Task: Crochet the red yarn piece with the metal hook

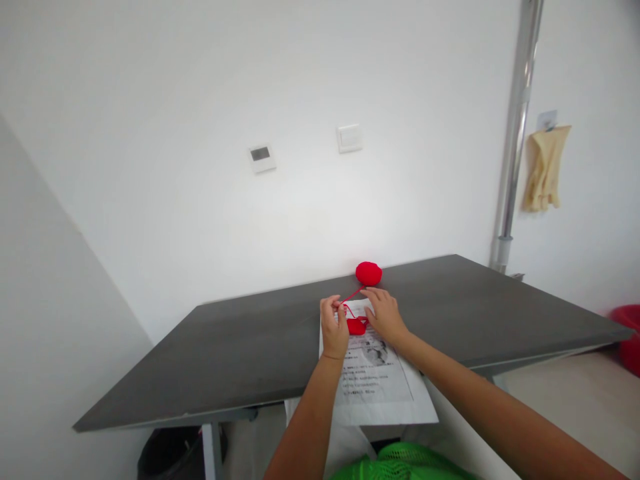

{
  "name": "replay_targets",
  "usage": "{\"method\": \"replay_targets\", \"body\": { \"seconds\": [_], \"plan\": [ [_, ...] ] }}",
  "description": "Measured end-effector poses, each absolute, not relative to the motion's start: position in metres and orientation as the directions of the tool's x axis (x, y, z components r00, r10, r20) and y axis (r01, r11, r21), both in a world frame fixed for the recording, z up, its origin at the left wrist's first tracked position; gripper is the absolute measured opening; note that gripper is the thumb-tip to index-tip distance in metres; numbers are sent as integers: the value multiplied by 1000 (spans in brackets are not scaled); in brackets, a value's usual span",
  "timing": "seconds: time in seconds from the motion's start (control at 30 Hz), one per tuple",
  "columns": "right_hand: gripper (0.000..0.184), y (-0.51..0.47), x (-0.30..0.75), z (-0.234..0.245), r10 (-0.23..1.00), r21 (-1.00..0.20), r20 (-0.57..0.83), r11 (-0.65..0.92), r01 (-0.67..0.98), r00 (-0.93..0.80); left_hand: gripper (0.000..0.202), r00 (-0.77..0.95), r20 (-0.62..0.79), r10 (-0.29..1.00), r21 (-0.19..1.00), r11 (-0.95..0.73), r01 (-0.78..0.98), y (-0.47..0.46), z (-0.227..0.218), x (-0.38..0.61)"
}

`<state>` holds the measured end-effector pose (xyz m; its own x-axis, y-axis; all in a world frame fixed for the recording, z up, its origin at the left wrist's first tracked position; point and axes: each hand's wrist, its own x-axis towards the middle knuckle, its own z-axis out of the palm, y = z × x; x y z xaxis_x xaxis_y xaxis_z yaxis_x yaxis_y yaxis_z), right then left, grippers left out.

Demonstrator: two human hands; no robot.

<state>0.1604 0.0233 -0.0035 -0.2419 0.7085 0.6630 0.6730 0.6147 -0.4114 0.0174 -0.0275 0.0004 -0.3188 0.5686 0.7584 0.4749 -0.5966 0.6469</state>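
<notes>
My left hand pinches the red yarn while my right hand curves near it, gripping or not I cannot tell, the small red piece lying between them, nearer the left, the strand slanting to the ball just beyond my right fingertips.

Arms converge forward, left fingers curled (right fingers straighter).

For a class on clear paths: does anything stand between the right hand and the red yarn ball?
Nothing visible does: the right hand is just in front of the red yarn ball. A red strand runs aside, toward the left hand.
</notes>
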Motion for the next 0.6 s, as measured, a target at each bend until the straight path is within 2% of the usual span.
{"method": "replay_targets", "body": {
  "seconds": [0.1, 0.2, 0.27, 0.4, 0.5, 0.6],
  "plan": [
    [42, 25, 153, 7, 679, -308, 641, 655, 689, -358, 19, -320, 756, 571, 651, -603, 462, -29, 1, 19],
    [21, 30, 147, 14, 690, -256, 575, 662, 705, -439, 18, -403, 714, 572, 700, -574, 425, -28, 2, 17],
    [18, 34, 148, 16, 706, -238, 543, 649, 723, -455, 18, -481, 662, 576, 749, -546, 377, -25, 2, 14],
    [16, 43, 162, 12, 741, -240, 498, 617, 749, -451, 20, -668, 500, 551, 835, -510, 205, -18, 3, 2],
    [16, 50, 177, 8, 762, -252, 497, 584, 772, -414, 21, -760, 371, 533, 847, -530, 42, -13, 3, -6],
    [22, 54, 184, 7, 777, -274, 496, 564, 779, -388, 22, -739, 373, 561, 831, -556, -3, -12, 3, -6]
  ]
}}
